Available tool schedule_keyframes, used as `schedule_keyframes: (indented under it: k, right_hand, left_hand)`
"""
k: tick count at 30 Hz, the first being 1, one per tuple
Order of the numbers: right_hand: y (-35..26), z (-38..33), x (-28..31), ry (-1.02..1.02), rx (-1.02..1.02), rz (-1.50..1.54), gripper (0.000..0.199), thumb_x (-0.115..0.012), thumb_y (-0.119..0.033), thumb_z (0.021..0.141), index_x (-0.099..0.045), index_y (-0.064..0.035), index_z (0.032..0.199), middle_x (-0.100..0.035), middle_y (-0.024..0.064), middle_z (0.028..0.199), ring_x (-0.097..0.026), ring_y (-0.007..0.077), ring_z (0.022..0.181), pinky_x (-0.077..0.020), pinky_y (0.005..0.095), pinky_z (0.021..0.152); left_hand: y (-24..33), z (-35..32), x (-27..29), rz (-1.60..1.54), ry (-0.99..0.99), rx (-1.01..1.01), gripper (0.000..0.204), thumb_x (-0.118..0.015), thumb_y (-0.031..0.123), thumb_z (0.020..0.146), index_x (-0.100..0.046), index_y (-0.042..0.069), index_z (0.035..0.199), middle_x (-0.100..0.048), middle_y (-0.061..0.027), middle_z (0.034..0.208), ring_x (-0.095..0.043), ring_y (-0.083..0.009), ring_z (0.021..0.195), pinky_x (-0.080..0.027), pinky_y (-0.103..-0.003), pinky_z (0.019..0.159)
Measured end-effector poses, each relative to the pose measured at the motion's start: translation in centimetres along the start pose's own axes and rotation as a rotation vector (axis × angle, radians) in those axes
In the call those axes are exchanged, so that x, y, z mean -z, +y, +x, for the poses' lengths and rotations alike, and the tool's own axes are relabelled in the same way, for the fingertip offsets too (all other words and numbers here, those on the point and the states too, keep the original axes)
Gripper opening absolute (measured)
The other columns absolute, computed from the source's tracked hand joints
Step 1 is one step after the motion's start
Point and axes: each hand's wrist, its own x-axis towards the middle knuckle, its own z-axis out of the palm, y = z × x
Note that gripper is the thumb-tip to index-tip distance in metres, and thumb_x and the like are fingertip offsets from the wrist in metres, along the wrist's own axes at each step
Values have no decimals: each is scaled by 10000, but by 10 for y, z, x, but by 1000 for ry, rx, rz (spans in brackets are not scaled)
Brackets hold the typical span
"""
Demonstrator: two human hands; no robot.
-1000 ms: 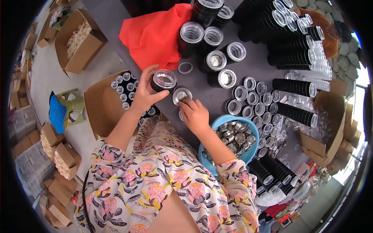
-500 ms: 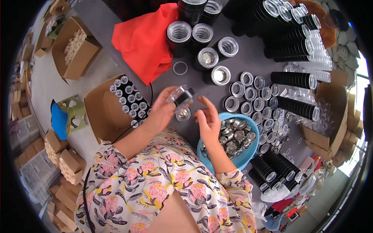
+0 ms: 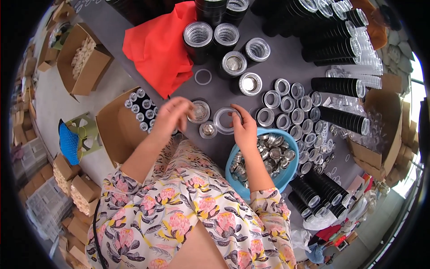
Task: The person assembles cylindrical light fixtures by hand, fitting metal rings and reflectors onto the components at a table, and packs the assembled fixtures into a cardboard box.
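My left hand [image 3: 172, 117] grips a short black round container [image 3: 199, 111] with a clear top, held just above the grey table [image 3: 277, 49]. My right hand [image 3: 244, 129] holds a clear ring-shaped lid [image 3: 225, 120] right beside that container. A small silver tin [image 3: 208, 130] lies on the table below them. A blue bowl [image 3: 286, 172] full of several silver tins sits under my right wrist.
Several open round containers [image 3: 286, 105] and stacked black tubes [image 3: 338, 85] cover the table's right side. A red cloth [image 3: 163, 42] lies at the far left of the table. A cardboard box [image 3: 114, 130] with several containers stands on the floor at my left.
My hands have separated slightly and lowered toward the table. The lid is now apart from the container in my right hand. The view has shifted a little.
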Motion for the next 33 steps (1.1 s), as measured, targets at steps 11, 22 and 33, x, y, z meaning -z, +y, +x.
schedule_keyframes:
  k: [11,22,33]
  right_hand:
    - [30,58,-8,-162,-55,-748,335,-530,-115,780,-563,-48,1107,-608,205,1028,-590,354,940,-472,451,794]
    - [28,47,-7,17,184,-1174,259,-583,-151,773,-599,-82,1021,-603,124,990,-584,292,892,-495,398,742]
    - [-25,22,-34,-11,258,331,442,-625,-54,802,-506,-69,1227,-615,115,990,-622,160,794,-491,273,617]
  left_hand:
    - [-35,137,36,1347,-125,-543,210,-612,104,744,-602,25,939,-588,-133,916,-597,-305,738,-481,-405,638]
    - [-23,127,25,1219,-68,-528,168,-612,116,700,-580,15,830,-574,-117,834,-596,-284,736,-477,-389,607]
    - [23,46,-26,429,-128,-253,58,-636,55,762,-623,21,807,-548,-21,663,-453,-29,505,-351,-190,461]
